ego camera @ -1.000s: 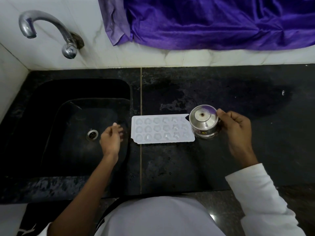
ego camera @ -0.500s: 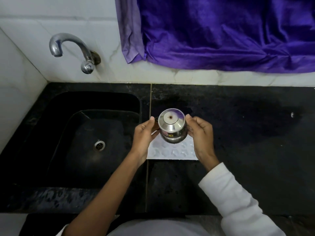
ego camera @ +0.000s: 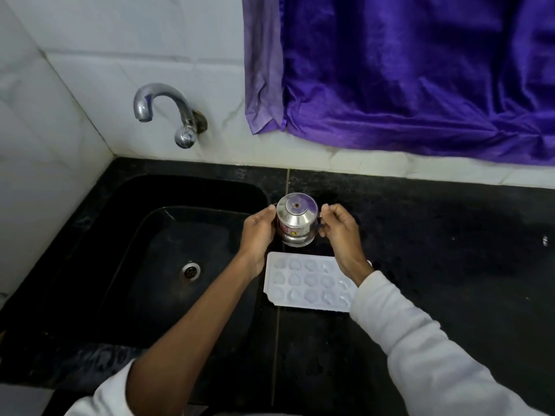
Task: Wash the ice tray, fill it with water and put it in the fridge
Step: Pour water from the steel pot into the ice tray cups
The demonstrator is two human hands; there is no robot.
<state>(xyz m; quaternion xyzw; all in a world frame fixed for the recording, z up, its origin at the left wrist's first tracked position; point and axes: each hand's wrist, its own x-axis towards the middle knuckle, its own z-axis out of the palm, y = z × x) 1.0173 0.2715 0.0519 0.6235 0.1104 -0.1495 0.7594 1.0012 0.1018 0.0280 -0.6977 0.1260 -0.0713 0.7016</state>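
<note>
Our left hand is cupped against the left side of a small steel pot, fingers curved round its belly and the thumb up near the rim. Our right hand meets the pot from the right with its fingers curled in, thumb and forefinger pinching at the rim; we cannot make out exactly what part they grasp. The pot stands upright between the two hands and carries a red and yellow sticker on its near side. We cannot tell whether its base touches the counter.

The white ice tray lies flat on the black stone counter, just right of the sink and just near of the pot, apart from both hands. It shows three rows of rounded cells. Its right end is hidden under our right wrist and white sleeve. The cells look glossy, but we cannot tell whether they hold water.

The black sink fills the left, with a steel drain in its floor. A curved chrome tap juts from the white tiled wall on the far side of it. A purple curtain hangs over the far right, its hem reaching the ledge behind the counter.
</note>
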